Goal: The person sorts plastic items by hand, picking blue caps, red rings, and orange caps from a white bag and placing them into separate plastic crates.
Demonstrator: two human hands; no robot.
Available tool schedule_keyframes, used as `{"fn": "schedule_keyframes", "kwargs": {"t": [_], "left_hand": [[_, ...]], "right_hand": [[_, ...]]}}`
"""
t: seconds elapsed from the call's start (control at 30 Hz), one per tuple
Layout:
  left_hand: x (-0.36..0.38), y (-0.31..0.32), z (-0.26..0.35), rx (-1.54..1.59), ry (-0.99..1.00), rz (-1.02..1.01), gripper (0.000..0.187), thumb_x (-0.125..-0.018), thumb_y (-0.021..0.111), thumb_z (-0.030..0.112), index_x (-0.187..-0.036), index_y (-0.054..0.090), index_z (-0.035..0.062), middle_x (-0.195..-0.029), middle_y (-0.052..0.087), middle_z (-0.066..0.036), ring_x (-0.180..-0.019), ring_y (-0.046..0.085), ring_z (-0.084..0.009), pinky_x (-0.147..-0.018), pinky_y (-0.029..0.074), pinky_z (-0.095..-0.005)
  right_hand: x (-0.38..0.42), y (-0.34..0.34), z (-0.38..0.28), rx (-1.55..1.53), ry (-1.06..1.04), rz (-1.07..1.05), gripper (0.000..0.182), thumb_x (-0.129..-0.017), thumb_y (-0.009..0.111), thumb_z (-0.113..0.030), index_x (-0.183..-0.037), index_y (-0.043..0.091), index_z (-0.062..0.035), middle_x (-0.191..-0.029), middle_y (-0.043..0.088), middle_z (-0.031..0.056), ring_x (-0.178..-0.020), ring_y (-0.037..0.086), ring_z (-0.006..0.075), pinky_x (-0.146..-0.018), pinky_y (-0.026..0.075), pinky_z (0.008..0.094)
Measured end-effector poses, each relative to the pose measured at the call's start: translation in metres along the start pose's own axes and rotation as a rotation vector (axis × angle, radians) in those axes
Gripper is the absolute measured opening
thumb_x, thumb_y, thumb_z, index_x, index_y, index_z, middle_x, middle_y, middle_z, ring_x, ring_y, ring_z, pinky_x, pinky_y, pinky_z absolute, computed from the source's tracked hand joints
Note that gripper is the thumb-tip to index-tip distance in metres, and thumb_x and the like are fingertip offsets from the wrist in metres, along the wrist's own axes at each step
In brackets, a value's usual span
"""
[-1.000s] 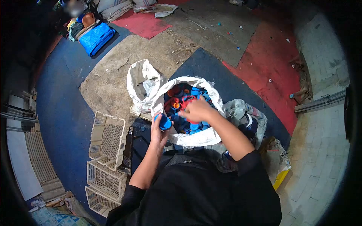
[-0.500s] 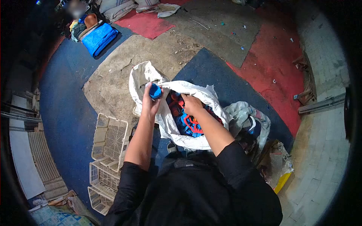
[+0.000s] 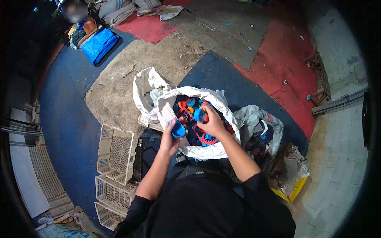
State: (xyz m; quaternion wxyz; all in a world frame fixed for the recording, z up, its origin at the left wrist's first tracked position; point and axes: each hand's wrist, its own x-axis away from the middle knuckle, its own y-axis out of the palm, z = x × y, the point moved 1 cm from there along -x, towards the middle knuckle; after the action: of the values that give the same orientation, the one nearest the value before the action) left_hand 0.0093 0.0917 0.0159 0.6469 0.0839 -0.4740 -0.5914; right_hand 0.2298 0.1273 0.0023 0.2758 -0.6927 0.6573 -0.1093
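Near left, pale plastic crates stand in a row on the floor. Farther in, the left hand grips a blue cup-shaped piece beside the left rim of a white sack. The right hand, over the sack's mouth, pinches a blue cap between thumb and fingers; whether it also grips the red bit there, I cannot tell. Red, blue and orange plastic pieces lie inside. Just beyond, to the left, stands a smaller white sack; far left lies a folded blue tarp.
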Motion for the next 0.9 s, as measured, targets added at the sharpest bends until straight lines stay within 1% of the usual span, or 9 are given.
{"fn": "schedule_keyframes", "kwargs": {"t": [0.03,0.13,0.17,0.3,0.53,0.63,0.73,0.77,0.9], "left_hand": [[0.006,0.001,-0.006,0.046,-0.041,0.027,0.027,-0.101,0.063,0.031,-0.12,0.056,0.0126,-0.123,0.069,-0.012,-0.096,0.068,-0.023,-0.078,0.061,-0.0386],[0.019,0.003,-0.018,0.092,-0.06,0.02,0.026,-0.101,0.064,0.03,-0.119,0.054,0.0144,-0.124,0.068,-0.012,-0.1,0.068,-0.0257,-0.082,0.061,-0.0402],[0.021,0.002,-0.019,0.072,-0.044,0.001,0.026,-0.101,0.064,0.029,-0.119,0.054,0.0147,-0.124,0.068,-0.012,-0.101,0.068,-0.026,-0.083,0.061,-0.0406],[0.016,-0.005,-0.019,0.135,-0.066,-0.018,0.026,-0.101,0.064,0.03,-0.12,0.056,0.0141,-0.125,0.067,-0.013,-0.105,0.067,-0.0268,-0.088,0.06,-0.044],[0.017,0.004,-0.015,0.211,-0.094,-0.062,0.037,-0.102,0.058,0.042,-0.122,0.057,0.0108,-0.126,0.067,-0.015,-0.107,0.067,-0.0273,-0.089,0.059,-0.0456],[0.016,0.006,-0.017,0.166,-0.096,-0.053,0.038,-0.103,0.057,0.043,-0.124,0.057,0.011,-0.125,0.067,-0.015,-0.108,0.067,-0.0271,-0.09,0.059,-0.045],[0.018,0.013,-0.022,0.11,-0.075,-0.092,0.037,-0.1,0.063,0.038,-0.128,0.056,0.0137,-0.126,0.065,-0.011,-0.11,0.065,-0.0247,-0.09,0.057,-0.0415],[0.019,0.015,-0.025,0.075,-0.057,-0.101,0.037,-0.099,0.066,0.036,-0.128,0.055,0.015,-0.125,0.065,-0.009,-0.108,0.066,-0.0237,-0.088,0.057,-0.039],[0.015,0.009,-0.033,0.068,-0.034,-0.042,0.049,-0.09,0.071,0.01,-0.133,0.047,0.0154,-0.127,0.061,-0.009,-0.107,0.064,-0.022,-0.086,0.057,-0.0343]], "right_hand": [[0.009,-0.005,-0.002,0.001,0.004,0.008,0.065,-0.074,0.082,-0.013,-0.134,0.059,-0.0082,-0.113,0.067,0.0134,-0.114,0.064,0.0266,-0.096,0.051,0.0361],[0.023,-0.019,-0.01,-0.161,0.132,-0.063,0.059,-0.077,0.08,-0.013,-0.132,0.059,-0.0066,-0.121,0.068,0.015,-0.117,0.064,0.0279,-0.103,0.049,0.0392],[0.029,-0.023,-0.015,-0.285,0.265,-0.115,0.059,-0.079,0.078,-0.01,-0.134,0.058,-0.0055,-0.123,0.067,0.0131,-0.116,0.064,0.0236,-0.103,0.047,0.0372],[0.044,-0.021,-0.001,-0.471,0.201,-0.016,0.052,-0.08,0.076,-0.007,-0.127,0.057,-0.0036,-0.117,0.064,0.007,-0.111,0.061,0.0158,-0.103,0.043,0.0332],[0.054,-0.021,-0.016,-0.63,0.255,0.097,0.046,-0.081,0.081,-0.01,-0.117,0.052,-0.0056,-0.109,0.063,0.0071,-0.107,0.061,0.0149,-0.098,0.045,0.0322],[0.054,-0.02,-0.05,-0.747,0.26,-0.037,0.046,-0.084,0.081,-0.017,-0.118,0.053,-0.0055,-0.109,0.065,0.0077,-0.107,0.061,0.0147,-0.097,0.046,0.0327],[0.052,-0.018,-0.084,-0.134,-0.05,-0.089,0.048,-0.079,0.082,-0.021,-0.118,0.061,-0.0043,-0.116,0.07,0.0136,-0.108,0.068,0.0287,-0.097,0.05,0.0378],[0.053,-0.015,-0.091,-0.11,0.006,-0.074,0.047,-0.078,0.082,-0.021,-0.117,0.063,-0.0032,-0.122,0.069,0.0151,-0.112,0.066,0.035,-0.098,0.051,0.0414],[0.055,-0.007,-0.092,-0.078,-0.006,-0.122,0.051,-0.083,0.08,-0.025,-0.126,0.062,-0.0022,-0.128,0.067,0.0177,-0.12,0.065,0.0348,-0.101,0.05,0.0427]]}}
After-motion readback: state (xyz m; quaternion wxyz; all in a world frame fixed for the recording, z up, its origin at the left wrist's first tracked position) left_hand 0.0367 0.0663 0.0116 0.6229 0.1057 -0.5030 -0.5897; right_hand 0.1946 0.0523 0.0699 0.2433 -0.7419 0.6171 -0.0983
